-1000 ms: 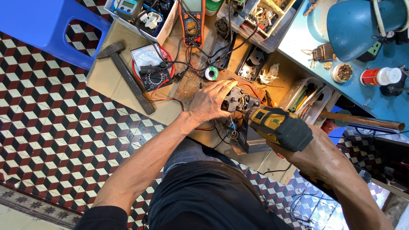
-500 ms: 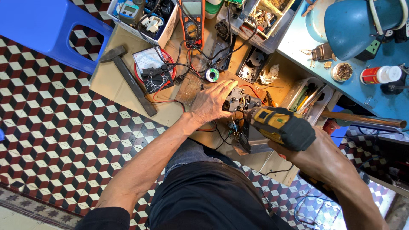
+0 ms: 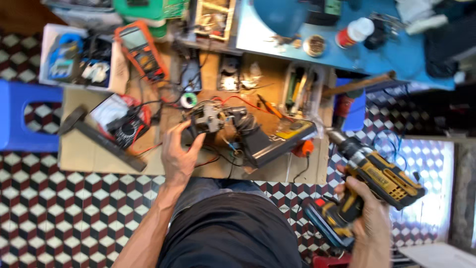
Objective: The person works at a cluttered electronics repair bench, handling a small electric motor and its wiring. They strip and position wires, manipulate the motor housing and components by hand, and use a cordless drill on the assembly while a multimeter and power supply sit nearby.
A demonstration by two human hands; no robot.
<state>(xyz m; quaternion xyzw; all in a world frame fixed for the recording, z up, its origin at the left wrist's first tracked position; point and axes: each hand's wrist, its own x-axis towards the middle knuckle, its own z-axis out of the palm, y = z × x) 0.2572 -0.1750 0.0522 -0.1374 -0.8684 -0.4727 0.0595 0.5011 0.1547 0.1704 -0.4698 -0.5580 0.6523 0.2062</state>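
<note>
Left hand (image 3: 177,159) — fingers closed on the motor (image 3: 210,119), which sits on the brown surface (image 3: 84,154) beside a dark tool housing (image 3: 267,141). Right hand (image 3: 367,218) — grip clamped on the handle of the yellow drill (image 3: 379,176), held off the surface's right edge, above the tiled floor (image 3: 59,208). A red meter (image 3: 124,126) lies left of the motor; an orange meter (image 3: 139,49) lies beyond it.

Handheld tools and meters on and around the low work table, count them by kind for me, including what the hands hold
Cordless drill: 1, yellow and black, held in the right hand
Meters: 3, orange, red and black, blue
Hammers: 2, dark, wooden-handled
Partly dismantled motor unit: 1, gripped by the left hand
Total: 7
</note>
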